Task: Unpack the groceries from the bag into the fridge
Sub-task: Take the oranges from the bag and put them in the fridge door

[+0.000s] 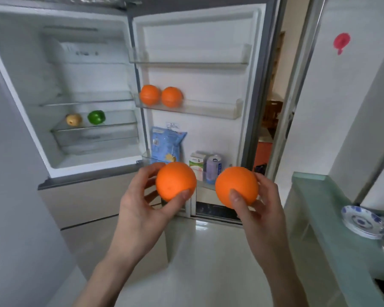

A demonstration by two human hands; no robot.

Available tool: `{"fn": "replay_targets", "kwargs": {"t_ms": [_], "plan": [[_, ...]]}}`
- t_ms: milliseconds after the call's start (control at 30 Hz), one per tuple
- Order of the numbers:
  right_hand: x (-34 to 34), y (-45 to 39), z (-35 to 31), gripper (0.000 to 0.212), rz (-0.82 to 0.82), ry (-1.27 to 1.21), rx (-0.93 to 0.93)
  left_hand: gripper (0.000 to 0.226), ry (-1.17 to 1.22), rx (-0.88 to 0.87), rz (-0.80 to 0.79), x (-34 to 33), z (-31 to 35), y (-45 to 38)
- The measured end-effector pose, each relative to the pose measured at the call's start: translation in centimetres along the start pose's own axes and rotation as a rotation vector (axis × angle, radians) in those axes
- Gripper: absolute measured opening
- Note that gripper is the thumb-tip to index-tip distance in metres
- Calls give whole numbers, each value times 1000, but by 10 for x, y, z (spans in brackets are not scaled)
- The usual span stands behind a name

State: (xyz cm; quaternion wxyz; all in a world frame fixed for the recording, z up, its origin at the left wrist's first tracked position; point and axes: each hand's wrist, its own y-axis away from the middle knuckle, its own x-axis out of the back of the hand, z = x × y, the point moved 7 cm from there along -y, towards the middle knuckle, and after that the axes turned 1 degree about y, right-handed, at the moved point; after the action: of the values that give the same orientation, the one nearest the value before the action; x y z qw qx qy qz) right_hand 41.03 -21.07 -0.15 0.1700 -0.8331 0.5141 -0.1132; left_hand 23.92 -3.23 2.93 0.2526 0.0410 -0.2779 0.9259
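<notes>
My left hand (140, 204) grips an orange (175, 181) and my right hand (262, 202) grips a second orange (236, 186), both held up in front of the open fridge. The fridge door (200, 41) stands open. Its middle door shelf (208, 108) carries two more oranges (150, 94) (171, 96) at its left end. Inside the fridge, a green pepper (96, 117) and a yellowish fruit (73, 119) sit on a glass shelf (93, 127). The grocery bag is not in view.
The bottom door shelf holds a blue packet (166, 145), a small carton (196, 163) and a can (213, 168). A green glass counter (333, 218) on the right bears a blue-patterned plate (361, 221). Fridge drawers (87, 202) lie below the compartment.
</notes>
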Motion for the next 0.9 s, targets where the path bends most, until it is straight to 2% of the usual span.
{"fn": "replay_targets", "kwargs": {"t_ms": [167,500,733,900], "plan": [[-47,-56,12,49,-29,-77,-15,61,-52,-43,44,7,-11,-65],[-113,-164,26,58,-47,-183,63,63,-74,-92,60,-7,-49,-182],[-127,-207,8,56,-42,-171,98,65,-11,-182,42,-29,-41,-237],[-118,-232,-11,69,39,-124,195,67,58,-232,69,-38,-41,-273]]}}
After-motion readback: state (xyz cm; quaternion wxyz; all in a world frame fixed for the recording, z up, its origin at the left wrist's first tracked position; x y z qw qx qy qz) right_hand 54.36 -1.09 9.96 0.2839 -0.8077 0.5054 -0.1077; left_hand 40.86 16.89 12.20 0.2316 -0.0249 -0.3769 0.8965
